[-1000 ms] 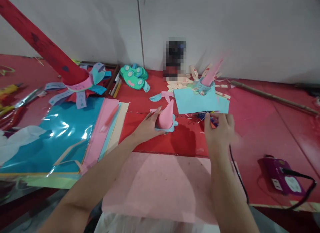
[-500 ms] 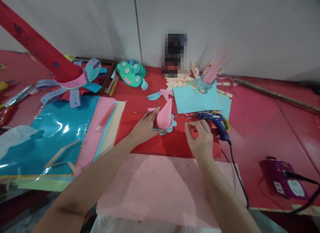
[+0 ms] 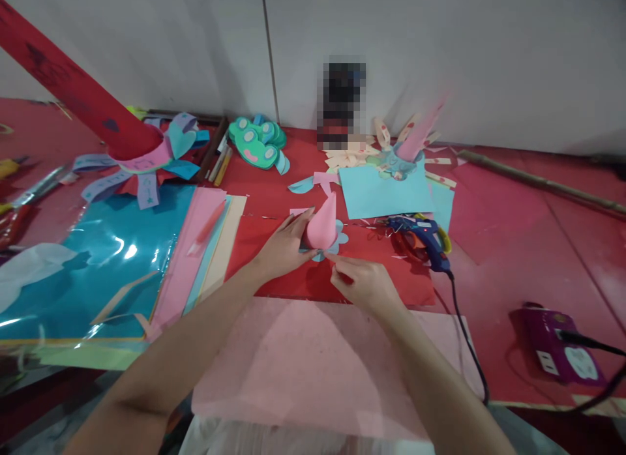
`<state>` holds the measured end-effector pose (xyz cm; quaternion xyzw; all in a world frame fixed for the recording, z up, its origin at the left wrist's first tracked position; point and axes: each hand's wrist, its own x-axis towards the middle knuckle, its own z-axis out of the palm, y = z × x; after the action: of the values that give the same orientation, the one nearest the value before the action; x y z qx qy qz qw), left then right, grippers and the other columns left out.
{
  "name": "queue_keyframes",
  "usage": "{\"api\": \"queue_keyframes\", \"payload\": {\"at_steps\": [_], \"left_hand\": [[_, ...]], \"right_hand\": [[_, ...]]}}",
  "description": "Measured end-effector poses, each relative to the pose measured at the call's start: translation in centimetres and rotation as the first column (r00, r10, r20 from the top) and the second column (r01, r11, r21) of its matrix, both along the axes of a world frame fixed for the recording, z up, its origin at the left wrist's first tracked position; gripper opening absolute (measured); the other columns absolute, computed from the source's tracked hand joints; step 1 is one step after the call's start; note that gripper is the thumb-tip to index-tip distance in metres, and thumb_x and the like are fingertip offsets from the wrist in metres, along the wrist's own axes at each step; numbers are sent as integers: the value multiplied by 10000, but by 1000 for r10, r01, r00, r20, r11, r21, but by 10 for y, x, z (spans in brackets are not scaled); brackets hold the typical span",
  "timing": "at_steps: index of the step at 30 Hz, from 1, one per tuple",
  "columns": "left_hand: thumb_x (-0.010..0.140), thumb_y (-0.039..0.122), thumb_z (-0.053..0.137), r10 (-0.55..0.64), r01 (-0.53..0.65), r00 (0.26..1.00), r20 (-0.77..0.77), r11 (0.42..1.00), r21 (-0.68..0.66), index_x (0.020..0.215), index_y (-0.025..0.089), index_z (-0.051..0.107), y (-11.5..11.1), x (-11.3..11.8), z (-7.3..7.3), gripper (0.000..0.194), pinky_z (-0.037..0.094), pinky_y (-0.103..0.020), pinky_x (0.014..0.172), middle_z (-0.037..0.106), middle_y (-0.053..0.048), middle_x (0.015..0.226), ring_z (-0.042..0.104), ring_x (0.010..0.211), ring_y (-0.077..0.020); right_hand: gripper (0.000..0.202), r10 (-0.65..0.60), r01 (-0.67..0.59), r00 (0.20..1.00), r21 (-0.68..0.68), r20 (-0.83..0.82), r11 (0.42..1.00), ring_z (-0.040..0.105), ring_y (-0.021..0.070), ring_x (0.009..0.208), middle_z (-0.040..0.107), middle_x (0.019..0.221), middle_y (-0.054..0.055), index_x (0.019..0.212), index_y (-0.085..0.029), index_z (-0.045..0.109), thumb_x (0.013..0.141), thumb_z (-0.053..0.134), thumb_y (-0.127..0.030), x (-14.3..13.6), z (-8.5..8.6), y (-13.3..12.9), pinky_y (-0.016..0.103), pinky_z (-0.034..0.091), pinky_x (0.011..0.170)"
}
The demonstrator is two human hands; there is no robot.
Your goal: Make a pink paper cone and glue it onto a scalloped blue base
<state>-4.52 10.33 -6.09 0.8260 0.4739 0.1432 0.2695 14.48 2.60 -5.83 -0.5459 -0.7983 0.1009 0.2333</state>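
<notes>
A pink paper cone (image 3: 321,225) stands on a light blue scalloped paper piece (image 3: 337,240) over red sheets. My left hand (image 3: 285,245) grips the cone's left side, fingers behind and thumb at its lower front. My right hand (image 3: 359,279) is closed, its extended fingertip at the blue piece's front edge beside the cone base; whether it pinches anything is too small to tell. The blue glue gun (image 3: 425,238) lies to the right, with orange-handled scissors (image 3: 408,241) partly under it.
Light blue sheets (image 3: 381,193) lie behind the cone. A finished blue-and-pink cone piece (image 3: 409,152) and green frog cutouts (image 3: 257,142) stand at the back. Left are a large red cone (image 3: 112,116) and plastic-wrapped blue sheets (image 3: 122,253); right, a purple power box (image 3: 560,344) and cable.
My right hand has moved left and slightly down, from beside the glue gun to the base of the cone. My left hand keeps its hold on the cone.
</notes>
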Motion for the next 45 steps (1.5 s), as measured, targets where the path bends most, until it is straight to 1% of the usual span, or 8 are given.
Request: {"api": "queue_keyframes", "payload": {"at_steps": [12,19,23,28,33,39,42,45], "left_hand": [[788,370,641,17,-17,999,29,1000,14,1396,223,348,1,-1,-5,690,395,-451,1061,447,-100,1439,384,1339,-297],[760,364,666,-6,6,999,36,1000,3,1389,223,349,2,-1,-3,718,387,-470,1067,456,-104,1432,389,1339,-304],[752,340,665,-8,7,999,54,1000,12,1390,234,345,3,-1,-4,721,378,-482,1075,462,-99,1426,400,1334,-308],[752,363,665,-4,4,998,69,1000,3,1386,227,339,3,-1,-4,726,364,-486,1092,460,-105,1425,405,1337,-302],[766,441,652,-29,27,998,53,999,29,1398,197,325,3,0,-5,752,295,-484,1145,429,-123,1454,343,1385,-296],[755,471,660,-34,34,991,130,999,6,1390,261,352,3,-1,-6,737,266,-513,1161,433,-86,1462,346,1386,-306],[742,485,679,48,-35,970,238,998,-59,1421,297,294,3,-6,-8,804,335,-498,1128,377,-74,1502,338,1393,-300],[765,490,663,82,-55,945,316,994,-94,1434,335,251,1,-6,-8,802,385,-463,1100,322,-50,1534,319,1407,-280]], "right_hand": [[219,-27,27,999,-23,32,999,588,89,518,758,988,-7,705,-221,677,763,488,-124,1,1,0,228,315,455],[265,-92,95,995,87,-38,992,562,83,486,761,962,22,659,-202,673,793,451,-146,3,3,1,222,348,463],[246,-177,177,984,4,3,984,533,91,451,754,1010,8,766,-218,703,772,469,-143,7,3,3,237,332,454],[210,-173,186,976,-89,135,978,485,84,421,742,1060,7,619,-208,628,762,486,-149,7,4,2,248,287,446],[211,-151,169,976,-107,157,980,474,81,423,729,1100,21,596,-202,585,772,482,-147,6,8,1,247,286,448],[209,-147,155,983,-59,111,986,528,87,460,725,1110,15,620,-202,594,791,484,-151,6,5,0,246,291,440],[209,-182,182,983,17,-15,983,551,83,483,726,1106,31,726,-207,641,839,467,-177,9,7,3,231,351,465],[238,-265,285,946,90,-186,954,539,83,474,736,1061,70,764,-199,646,888,444,-223,19,14,7,231,423,517]]}}
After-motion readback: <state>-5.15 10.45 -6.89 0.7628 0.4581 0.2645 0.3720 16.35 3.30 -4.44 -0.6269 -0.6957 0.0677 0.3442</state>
